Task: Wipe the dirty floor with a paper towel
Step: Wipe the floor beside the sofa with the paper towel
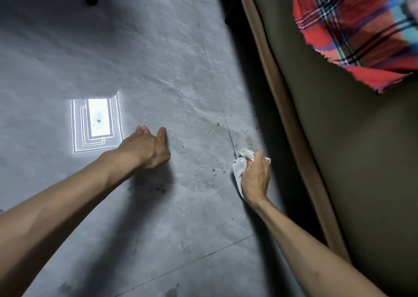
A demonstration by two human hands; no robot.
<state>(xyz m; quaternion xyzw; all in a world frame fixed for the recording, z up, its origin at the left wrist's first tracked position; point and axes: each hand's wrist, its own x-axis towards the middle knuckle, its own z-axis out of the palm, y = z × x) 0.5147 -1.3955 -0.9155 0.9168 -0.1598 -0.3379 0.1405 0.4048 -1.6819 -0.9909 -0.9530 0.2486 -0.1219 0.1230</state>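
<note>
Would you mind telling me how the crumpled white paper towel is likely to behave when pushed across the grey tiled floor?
The crumpled white paper towel looks soft and floppy: it bunches in the right hand. It is probably very light, so it needs pressing down. On the glossy grey tiled floor it should slide easily.

No text, label, brand, number or sign can be read: the grey floor (181, 82), the white paper towel (240, 171) and the red plaid cloth (352, 30) carry no lettering, and the bright patch (97, 125) on the floor shows only nested white lines, no characters
</note>
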